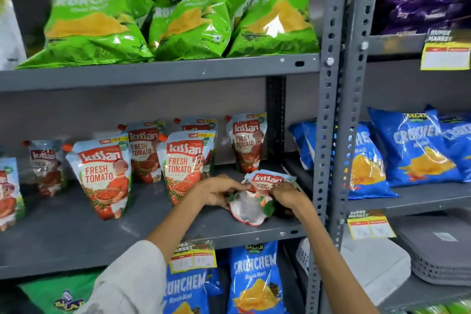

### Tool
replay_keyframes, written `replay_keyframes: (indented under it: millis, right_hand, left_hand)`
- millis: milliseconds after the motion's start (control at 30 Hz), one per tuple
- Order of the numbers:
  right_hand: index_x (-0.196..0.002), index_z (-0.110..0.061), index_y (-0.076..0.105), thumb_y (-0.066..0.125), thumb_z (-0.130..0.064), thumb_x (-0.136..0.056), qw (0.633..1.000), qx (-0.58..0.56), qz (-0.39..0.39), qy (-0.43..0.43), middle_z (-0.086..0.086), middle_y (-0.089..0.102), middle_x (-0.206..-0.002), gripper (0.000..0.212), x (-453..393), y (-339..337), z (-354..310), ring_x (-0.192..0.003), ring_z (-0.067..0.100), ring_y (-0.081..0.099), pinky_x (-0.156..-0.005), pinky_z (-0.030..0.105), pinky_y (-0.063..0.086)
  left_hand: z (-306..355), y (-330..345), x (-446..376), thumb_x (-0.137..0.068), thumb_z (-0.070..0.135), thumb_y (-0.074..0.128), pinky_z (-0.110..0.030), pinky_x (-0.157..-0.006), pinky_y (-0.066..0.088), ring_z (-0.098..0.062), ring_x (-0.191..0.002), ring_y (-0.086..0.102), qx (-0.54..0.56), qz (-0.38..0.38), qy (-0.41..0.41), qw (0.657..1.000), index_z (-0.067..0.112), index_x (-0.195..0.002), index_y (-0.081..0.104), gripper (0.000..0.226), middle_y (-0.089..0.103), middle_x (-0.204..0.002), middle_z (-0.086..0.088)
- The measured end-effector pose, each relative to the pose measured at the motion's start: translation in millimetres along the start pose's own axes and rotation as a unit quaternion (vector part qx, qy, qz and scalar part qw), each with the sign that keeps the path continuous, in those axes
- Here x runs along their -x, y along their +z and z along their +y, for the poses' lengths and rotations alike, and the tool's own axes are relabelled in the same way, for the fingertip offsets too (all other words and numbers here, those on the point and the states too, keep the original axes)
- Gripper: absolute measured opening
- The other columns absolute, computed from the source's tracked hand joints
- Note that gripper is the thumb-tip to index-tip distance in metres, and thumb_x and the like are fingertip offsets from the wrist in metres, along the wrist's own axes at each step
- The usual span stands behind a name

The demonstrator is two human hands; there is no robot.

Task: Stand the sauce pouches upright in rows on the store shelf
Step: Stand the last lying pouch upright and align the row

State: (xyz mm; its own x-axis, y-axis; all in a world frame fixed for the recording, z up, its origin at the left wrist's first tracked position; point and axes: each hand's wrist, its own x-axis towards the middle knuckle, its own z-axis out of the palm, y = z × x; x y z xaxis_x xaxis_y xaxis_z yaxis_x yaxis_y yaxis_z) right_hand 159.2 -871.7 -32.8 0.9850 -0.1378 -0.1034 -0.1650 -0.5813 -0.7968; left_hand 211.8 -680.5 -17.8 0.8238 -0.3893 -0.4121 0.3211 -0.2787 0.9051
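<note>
Several red-and-white tomato sauce pouches stand upright on the grey middle shelf [76, 234]: a front one [102, 176], another [187, 160], and one at the back right [247, 143]. More stand behind and at the left edge. One pouch [257, 199] is tilted toward me at the shelf's right end, its white base showing. My left hand [216, 192] grips its left side and my right hand [288, 197] grips its right side.
Green chip bags [178, 20] fill the shelf above. Blue chip bags [254, 280] sit below and on the right-hand rack [413, 148]. A perforated grey upright [328, 135] stands just right of my hands. Yellow price tags [193, 256] hang on shelf edges.
</note>
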Motion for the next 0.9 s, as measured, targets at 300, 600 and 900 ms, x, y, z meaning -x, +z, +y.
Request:
replay_keyframes:
  millis: [300,600,900]
  right_hand:
    - [-0.126,0.001,0.032,0.034,0.007,-0.095,0.954,-0.225,0.115,-0.162,0.002,0.057,-0.118,0.032,-5,-1,-6,-0.113,0.016,0.055,-0.096,0.035,0.049]
    - [-0.114,-0.017,0.036,0.04,0.004,-0.094,0.934,-0.21,0.202,-0.207,0.006,0.059,-0.107,0.03,-33,22,4,-0.087,0.019,0.063,-0.059,0.026,0.052]
    - [-0.125,-0.02,0.041,0.047,-0.056,-0.092,0.96,-0.216,0.081,-0.158,0.0,0.06,-0.113,0.05,-42,29,26,-0.101,0.019,0.061,-0.091,0.041,0.051]
  left_hand:
    - [-1,24,15,-0.08,0.003,0.079,-0.038,-0.1,0.052,-0.02,-0.116,0.063,-0.003,0.149,0.215,0.965,0.015,-0.13,0.051,0.059,0.066,-0.124,-0.009]
    - [-35,23,-16,-0.087,-0.005,0.067,-0.035,-0.087,0.059,-0.025,-0.109,0.067,-0.079,0.246,0.337,0.906,0.026,-0.122,0.045,0.051,0.062,-0.113,0.003]
    - [-54,26,-30,-0.066,0.041,0.088,-0.028,-0.102,0.051,-0.011,-0.122,0.059,-0.007,0.143,0.284,0.948,0.028,-0.139,0.045,0.086,0.058,-0.132,0.008]
